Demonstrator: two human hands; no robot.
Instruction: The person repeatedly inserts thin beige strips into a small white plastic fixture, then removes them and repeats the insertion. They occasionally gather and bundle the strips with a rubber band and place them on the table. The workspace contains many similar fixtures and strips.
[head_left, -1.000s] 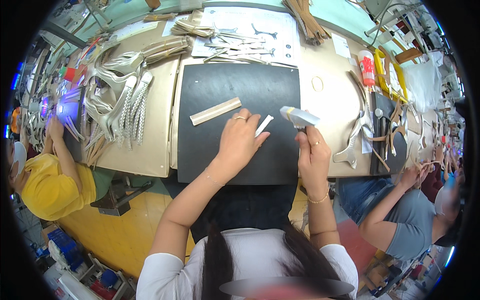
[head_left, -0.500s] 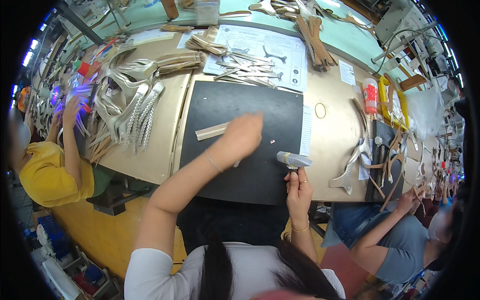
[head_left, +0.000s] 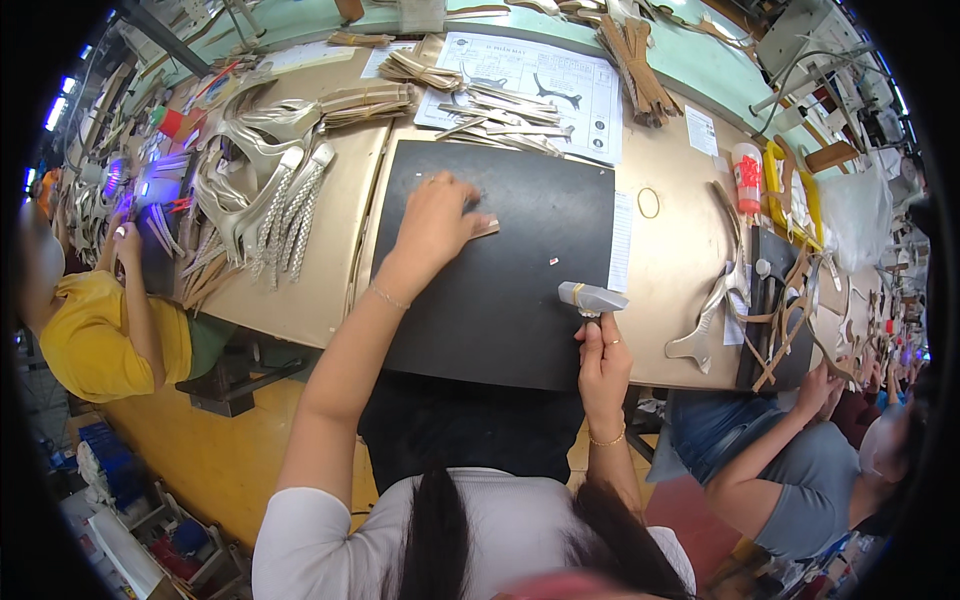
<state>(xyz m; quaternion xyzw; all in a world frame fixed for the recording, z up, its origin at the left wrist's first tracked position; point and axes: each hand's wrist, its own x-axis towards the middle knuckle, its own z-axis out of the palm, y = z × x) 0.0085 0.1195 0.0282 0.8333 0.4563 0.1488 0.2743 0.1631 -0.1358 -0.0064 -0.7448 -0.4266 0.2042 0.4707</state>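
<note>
On the black work mat (head_left: 480, 330) my left hand (head_left: 432, 225) is closed around a short pale leather strip (head_left: 487, 229). Only the strip's end shows by the thumb; the rest is hidden under the hand. My right hand (head_left: 603, 372) grips a hammer by its handle, close under the head, at the mat's right edge. The hammer head (head_left: 592, 298) looks silver-grey, with a yellow band around it. A tiny pale scrap (head_left: 553, 261) lies on the mat between the two hands.
Metallic leather pieces and braided straps (head_left: 290, 215) pile up at the left. Pale strips (head_left: 510, 115) lie over a printed sheet (head_left: 590, 70) beyond the mat. A red-labelled bottle (head_left: 747, 178) and yellow tray (head_left: 795, 200) stand right. Co-workers sit on both sides.
My left hand has moved left and away from me, and the strip that showed left of it is now mostly covered. The right hand still holds the hammer in nearly the same place.
</note>
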